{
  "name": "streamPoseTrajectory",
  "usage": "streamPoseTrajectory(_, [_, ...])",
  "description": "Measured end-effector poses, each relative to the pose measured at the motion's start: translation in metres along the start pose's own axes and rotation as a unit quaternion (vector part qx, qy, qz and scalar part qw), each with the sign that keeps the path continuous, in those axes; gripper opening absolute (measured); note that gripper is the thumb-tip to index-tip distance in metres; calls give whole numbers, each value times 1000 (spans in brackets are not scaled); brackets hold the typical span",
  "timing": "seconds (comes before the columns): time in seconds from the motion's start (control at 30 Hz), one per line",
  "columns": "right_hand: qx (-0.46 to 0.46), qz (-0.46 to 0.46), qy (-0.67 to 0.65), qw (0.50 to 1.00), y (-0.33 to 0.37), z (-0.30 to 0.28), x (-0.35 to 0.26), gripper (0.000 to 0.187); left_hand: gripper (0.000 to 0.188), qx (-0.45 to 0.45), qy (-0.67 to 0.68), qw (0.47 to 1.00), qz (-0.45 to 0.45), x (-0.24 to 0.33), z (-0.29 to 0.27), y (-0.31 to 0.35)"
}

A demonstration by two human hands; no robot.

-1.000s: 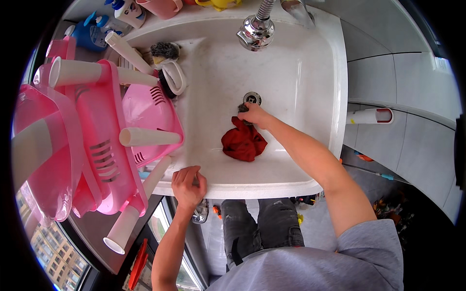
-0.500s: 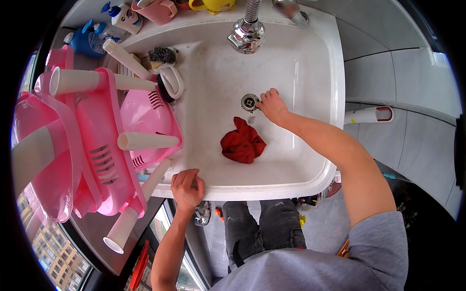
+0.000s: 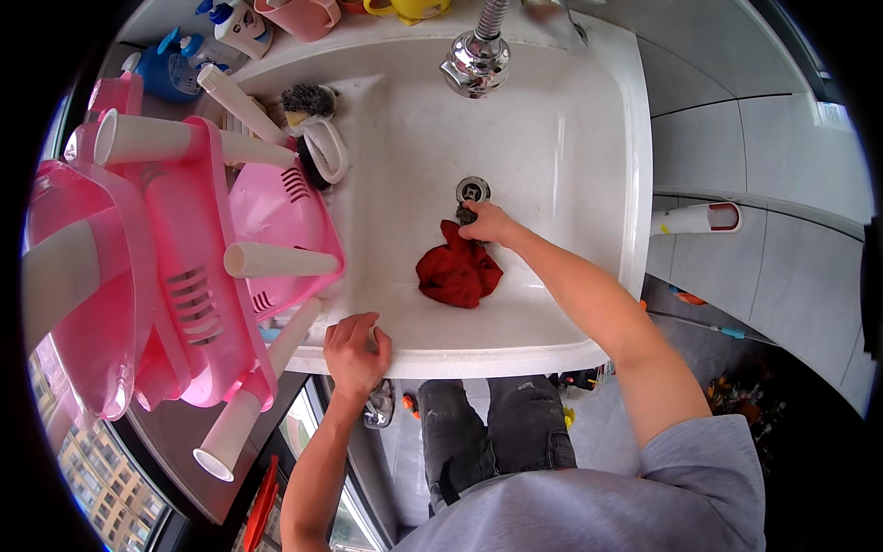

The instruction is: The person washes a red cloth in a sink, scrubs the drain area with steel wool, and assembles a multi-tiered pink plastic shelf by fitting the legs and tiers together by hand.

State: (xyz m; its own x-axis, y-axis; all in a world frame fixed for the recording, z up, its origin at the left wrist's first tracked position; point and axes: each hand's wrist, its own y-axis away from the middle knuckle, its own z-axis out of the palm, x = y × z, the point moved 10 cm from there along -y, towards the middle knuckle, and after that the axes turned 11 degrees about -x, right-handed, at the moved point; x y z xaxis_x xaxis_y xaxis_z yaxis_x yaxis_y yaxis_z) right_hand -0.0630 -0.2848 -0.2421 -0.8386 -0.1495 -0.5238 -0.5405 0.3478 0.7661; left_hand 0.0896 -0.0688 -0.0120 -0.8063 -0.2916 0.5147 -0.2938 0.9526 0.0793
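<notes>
In the white sink [image 3: 395,276], my right hand [image 3: 487,224] is pinched on a small dark grey lump [image 3: 466,213], whose kind I cannot make out. The lump is just below the round metal drain [image 3: 473,189]. A crumpled red cloth [image 3: 458,274] lies on the sink bottom, with its upper tip close beside my right fingers. My left hand [image 3: 357,354] grips the sink's front rim at the left, fingers curled on it.
Pink plastic racks [image 3: 189,276] with white tube legs crowd the left side. Brushes [image 3: 322,152] lie in the sink's left corner. A chrome faucet [image 3: 476,64] hangs over the back. Pump bottles [image 3: 244,28] and a yellow mug [image 3: 409,9] stand on the back ledge.
My right hand has moved from the drain's right edge toward me and slightly left, beside the red cloth. A dark grey lump now shows at its fingertips. My left hand stays on the rim.
</notes>
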Motion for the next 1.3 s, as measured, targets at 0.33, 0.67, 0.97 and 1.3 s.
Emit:
streamPoseTrajectory(0.33, [79,-15,560,824,31,-38,-4,53,38,-199,168,964,-49,44,94,-73])
streamPoseTrajectory(0.67, [178,-54,542,819,36,-39,-17,37,29,-156,185,968,-70,4,171,-112])
streamPoseTrajectory(0.97, [122,62,330,934,40,-6,-15,57,30,-226,107,965,-82,2,186,-112])
streamPoseTrajectory(1.3, [128,61,-10,990,-2,-31,-8,63,30,-246,104,961,-77,14,187,-115])
